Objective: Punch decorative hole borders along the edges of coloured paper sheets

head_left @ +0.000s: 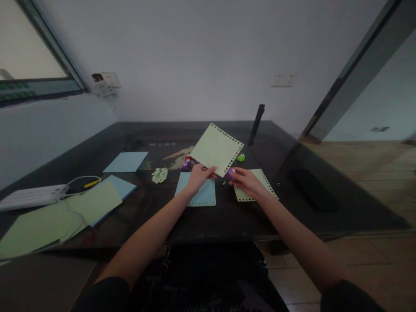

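My left hand [202, 176] pinches the lower corner of a pale green sheet [217, 149], raised and tilted above the table. Small holes run along two of the sheet's edges. In my right hand [245, 180] is a small purple craft punch [231, 173], at the sheet's lower right corner; whether it bites the paper I cannot tell. Below my left hand lies a blue sheet with punched edges [203, 195]. Under my right hand rests another punched pale green sheet [260, 184]. Tiny paper bits [224, 183] are scattered between them.
Red and purple punches [186, 164] and a green punch [241, 157] sit farther back. A pile of cut-outs [159, 175] lies left. Blue paper [126, 161], green sheets [65, 216] and a white power strip [34, 196] are farther left. A black object [312, 190] lies right.
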The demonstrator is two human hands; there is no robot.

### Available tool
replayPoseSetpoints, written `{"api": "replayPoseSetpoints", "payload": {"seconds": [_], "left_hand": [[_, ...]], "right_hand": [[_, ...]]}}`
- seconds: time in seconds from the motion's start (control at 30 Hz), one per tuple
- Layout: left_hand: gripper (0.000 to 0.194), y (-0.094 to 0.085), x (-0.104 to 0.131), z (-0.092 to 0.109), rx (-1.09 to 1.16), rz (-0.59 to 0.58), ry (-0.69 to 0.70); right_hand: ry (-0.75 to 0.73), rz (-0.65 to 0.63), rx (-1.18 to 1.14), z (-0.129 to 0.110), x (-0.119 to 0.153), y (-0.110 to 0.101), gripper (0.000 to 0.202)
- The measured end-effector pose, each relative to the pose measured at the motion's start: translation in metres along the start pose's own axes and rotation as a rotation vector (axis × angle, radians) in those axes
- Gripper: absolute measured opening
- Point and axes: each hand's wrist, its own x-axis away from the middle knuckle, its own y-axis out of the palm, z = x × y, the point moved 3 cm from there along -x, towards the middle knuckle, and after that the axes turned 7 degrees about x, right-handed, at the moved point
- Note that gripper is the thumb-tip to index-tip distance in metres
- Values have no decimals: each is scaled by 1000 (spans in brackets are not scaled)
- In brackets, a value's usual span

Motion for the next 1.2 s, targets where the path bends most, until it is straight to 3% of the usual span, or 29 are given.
{"api": "replayPoseSetpoints", "payload": {"seconds": [0.17, 0.33, 1.2], "left_hand": [[21, -10, -1, 7, -126, 38, 52], [21, -8, -1, 8, -120, 38, 65], [16, -1, 9, 17, -188, 67, 143]], "right_hand": [[0, -53, -169, 3, 0, 9, 28], [-3, -44, -198, 5, 0, 11, 23], [-84, 4, -110, -1, 4, 9, 33]]}}
